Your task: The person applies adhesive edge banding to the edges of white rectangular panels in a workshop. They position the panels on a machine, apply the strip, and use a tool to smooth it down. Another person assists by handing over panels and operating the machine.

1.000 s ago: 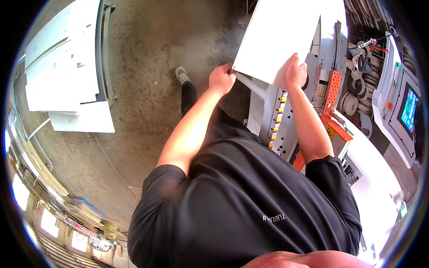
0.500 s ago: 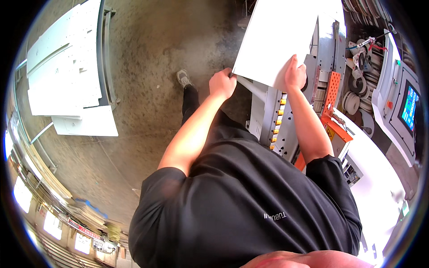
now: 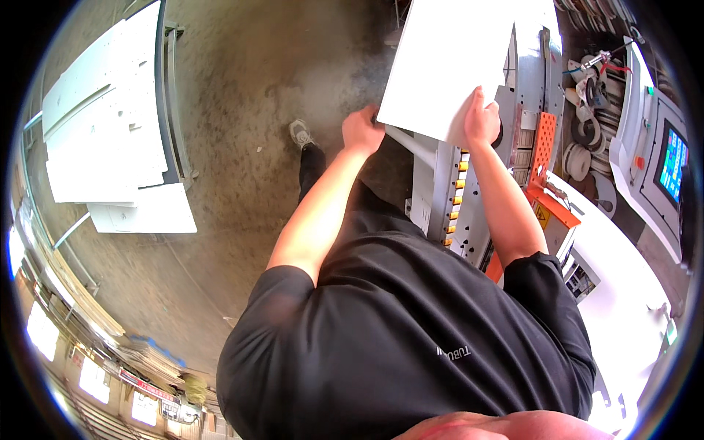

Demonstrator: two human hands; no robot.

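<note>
A large white panel lies across the machine in front of me, its near end toward my body. At its near left corner my left hand is closed, the fingers curled against the edge; a small dark thing shows by the fingertips, too small to name. My right hand grips the panel's near right edge, one digit stretched along the top face and the others bent beside it. Under the panel, a pale grey bar slants to the machine's side, where a row of yellow rollers runs toward me.
An orange perforated guard stands right of my right forearm. Beyond it are a control console with a lit screen and rolls of edging strip. At left, white boards lie on a stand. My shoe rests on the concrete floor.
The view has shifted slightly. My left hand and the panel's near left corner sit a little further left in the picture. Both hands keep their places at the panel.
</note>
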